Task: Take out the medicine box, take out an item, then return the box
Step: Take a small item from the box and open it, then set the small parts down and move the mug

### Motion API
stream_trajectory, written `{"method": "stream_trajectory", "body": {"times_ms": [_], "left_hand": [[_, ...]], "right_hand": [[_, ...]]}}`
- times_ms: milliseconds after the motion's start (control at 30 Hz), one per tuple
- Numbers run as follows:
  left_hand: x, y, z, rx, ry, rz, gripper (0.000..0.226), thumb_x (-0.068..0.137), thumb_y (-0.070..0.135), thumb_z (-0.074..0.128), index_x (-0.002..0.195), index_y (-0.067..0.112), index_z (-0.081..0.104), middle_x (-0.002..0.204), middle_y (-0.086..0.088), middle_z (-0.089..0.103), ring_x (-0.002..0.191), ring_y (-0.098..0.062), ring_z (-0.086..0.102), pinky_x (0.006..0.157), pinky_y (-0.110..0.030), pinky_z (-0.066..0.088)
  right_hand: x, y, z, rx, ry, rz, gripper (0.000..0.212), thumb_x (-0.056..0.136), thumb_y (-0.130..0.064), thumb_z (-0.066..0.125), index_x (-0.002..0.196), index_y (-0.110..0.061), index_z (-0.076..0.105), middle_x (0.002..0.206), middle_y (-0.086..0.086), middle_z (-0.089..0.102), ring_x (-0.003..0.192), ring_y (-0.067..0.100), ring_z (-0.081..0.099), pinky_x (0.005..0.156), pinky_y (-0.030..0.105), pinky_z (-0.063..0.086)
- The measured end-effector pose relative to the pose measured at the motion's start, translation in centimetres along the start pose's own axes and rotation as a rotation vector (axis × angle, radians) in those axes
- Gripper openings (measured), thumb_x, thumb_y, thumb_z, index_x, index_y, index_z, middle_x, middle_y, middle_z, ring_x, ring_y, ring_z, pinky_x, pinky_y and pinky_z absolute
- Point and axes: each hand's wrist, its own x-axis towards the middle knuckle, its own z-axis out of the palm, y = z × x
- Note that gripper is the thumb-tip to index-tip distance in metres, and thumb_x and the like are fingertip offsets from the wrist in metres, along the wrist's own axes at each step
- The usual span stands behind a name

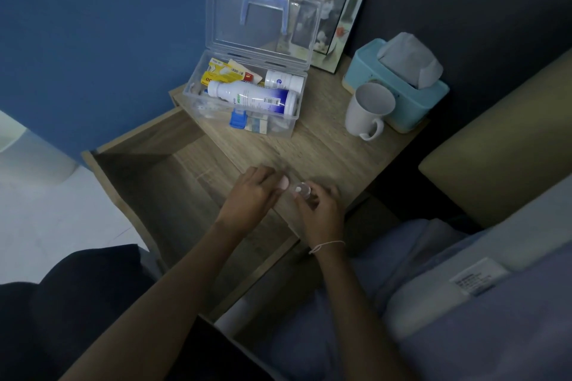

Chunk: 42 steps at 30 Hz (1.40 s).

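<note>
The clear plastic medicine box (291, 120) stands on the bedside table (325, 145) with its lid propped open. Inside lie a large white and blue bottle (250, 98), a smaller white bottle (283, 80), yellow cartons and a blue item. Near the table's front edge, my right hand (320, 210) holds a small clear bottle (301, 189). My left hand (255, 192) is close beside it, fingers curled by the bottle's top with a small pale thing at the fingertips; what it is cannot be told.
The table's drawer (161, 176) is pulled out below the hands. A white mug (368, 111) and a teal tissue box (399, 83) stand at the right. A picture frame (331, 9) leans on the wall behind. Bedding lies at the lower right.
</note>
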Motion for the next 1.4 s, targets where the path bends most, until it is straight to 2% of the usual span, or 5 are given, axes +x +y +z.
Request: {"method": "stream_trajectory", "body": {"times_ms": [200,700,933,1067,1400], "left_hand": [[-0.6,0.8,-0.2,-0.061,0.037,0.03,0.025,0.092,0.015,0.057,0.111,0.003,0.067,0.11,-0.017,0.068,0.098,-0.033,0.062,0.086,-0.04,0.051],[1.1,-0.8,-0.6,-0.038,-0.004,0.013,0.035,0.085,0.009,0.059,0.119,0.003,0.06,0.133,-0.017,0.057,0.118,-0.033,0.057,0.1,-0.039,0.048],[4.3,-3.1,-0.1,0.085,-0.061,0.064,0.045,0.1,0.023,0.039,0.143,0.01,0.038,0.152,-0.012,0.036,0.143,-0.026,0.029,0.119,-0.035,0.014],[4.7,-4.3,0.7,0.073,-0.131,0.035,0.055,0.1,0.038,0.016,0.147,0.013,0.027,0.157,-0.008,0.023,0.147,-0.02,0.017,0.12,-0.031,0.003],[4.5,-5.3,1.7,0.087,-0.135,0.029,0.051,0.102,0.029,0.029,0.149,0.011,0.019,0.159,-0.007,0.018,0.148,-0.018,0.014,0.121,-0.033,0.006]], "right_hand": [[-0.7,-0.4,-0.7,-0.11,0.057,0.0,0.03,0.082,-0.025,0.07,0.109,-0.011,0.069,0.111,0.014,0.06,0.102,0.029,0.058,0.085,0.025,0.037],[1.6,-1.5,-2.0,0.048,0.281,0.041,0.063,0.076,-0.02,0.074,0.133,-0.008,0.049,0.127,0.016,0.054,0.118,0.028,0.051,0.098,0.028,0.036],[8.3,-2.3,-3.8,0.067,0.5,0.027,0.066,0.075,-0.017,0.072,0.134,-0.006,0.046,0.134,0.018,0.05,0.126,0.031,0.046,0.108,0.037,0.035],[11.5,-1.8,-4.2,0.114,0.513,0.152,0.075,0.075,-0.023,0.075,0.138,-0.002,0.04,0.134,0.02,0.05,0.124,0.032,0.048,0.104,0.04,0.039],[14.8,-0.3,-4.1,0.24,0.54,0.235,0.026,0.078,-0.033,0.072,0.09,-0.015,0.058,0.09,0.0,0.063,0.081,0.012,0.057,0.061,0.014,0.035]]}}
